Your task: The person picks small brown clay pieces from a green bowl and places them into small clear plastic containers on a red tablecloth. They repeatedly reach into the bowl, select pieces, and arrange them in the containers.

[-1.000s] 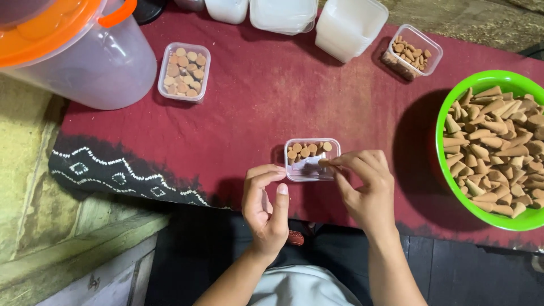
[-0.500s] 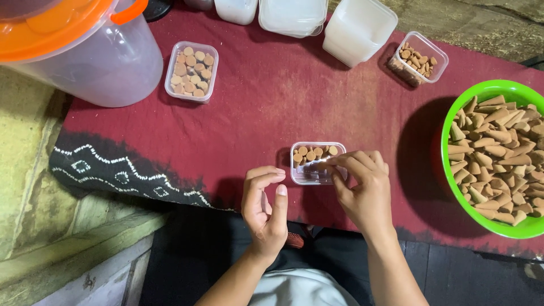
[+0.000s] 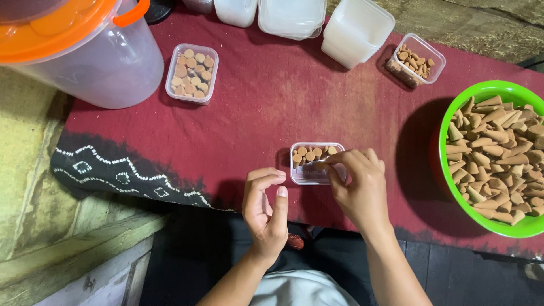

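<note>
Right hand (image 3: 358,190) pinching, probably, one incense cone over small clear box (image 3: 313,165) at frame centre; left hand (image 3: 266,209) beside, loosely curled, empty. Risk: nudging box, toppling standing cones.

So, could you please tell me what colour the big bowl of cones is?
The bowl is bright green, seen best in the head view at the right edge.

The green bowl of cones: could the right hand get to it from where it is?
Probably yes. The right hand is at the small clear box, and only bare red cloth lies between it and the green bowl, which is open on top.
</note>
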